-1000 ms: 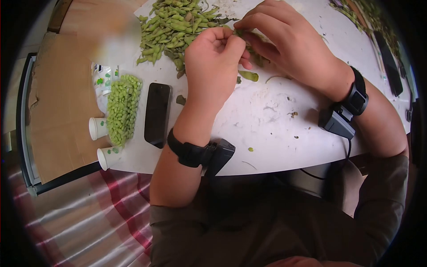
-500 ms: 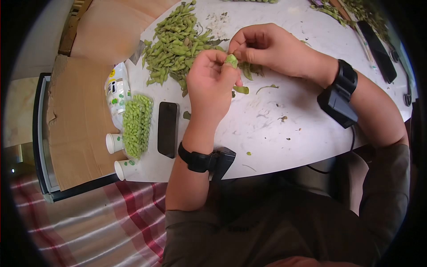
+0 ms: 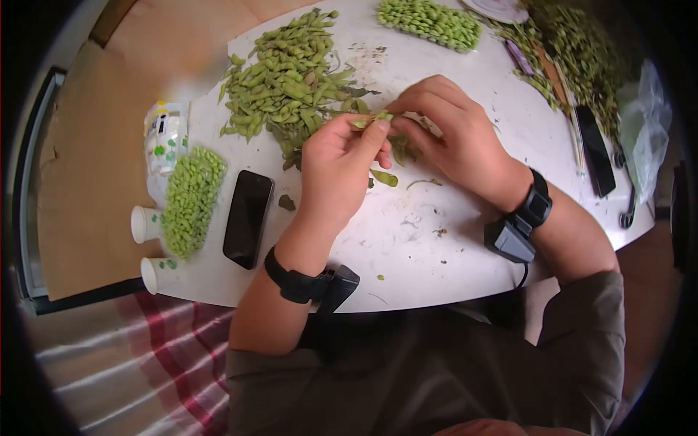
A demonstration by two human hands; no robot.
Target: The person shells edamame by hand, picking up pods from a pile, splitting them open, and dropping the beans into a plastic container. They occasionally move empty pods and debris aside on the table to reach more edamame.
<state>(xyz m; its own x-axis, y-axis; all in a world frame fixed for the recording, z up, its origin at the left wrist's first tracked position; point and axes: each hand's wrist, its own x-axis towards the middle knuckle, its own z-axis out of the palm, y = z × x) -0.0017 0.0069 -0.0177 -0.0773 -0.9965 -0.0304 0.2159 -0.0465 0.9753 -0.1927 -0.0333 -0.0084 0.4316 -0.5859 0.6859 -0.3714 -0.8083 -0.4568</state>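
Observation:
My left hand [image 3: 336,163] is closed, pinching a green soybean pod [image 3: 378,116] between thumb and fingers. At the pod's far end, the curled fingers of my right hand [image 3: 462,142] meet it in a pinch; their tips are partly hidden. Just below my fingers, a single flattened pod [image 3: 384,178] lies on the white table [image 3: 363,254], and a few more pods [image 3: 402,149] sit under my right hand. Beyond my left hand spreads a large pile of unshelled pods [image 3: 280,80]. Each wrist wears a black strap with a device.
Shelled beans fill a clear pack [image 3: 193,203] at left and another [image 3: 429,23] at the back. A phone [image 3: 248,218], paper cups [image 3: 149,224] and a white plastic package [image 3: 166,138] stand left. Right are a second dark phone [image 3: 596,152], leafy stalks [image 3: 582,58] and a plastic bag [image 3: 646,131].
The view has shifted, bringing the back bean pack and plastic bag into sight. The pod in my left hand now lies more sideways, and my right hand's fingers have turned downward around its end.

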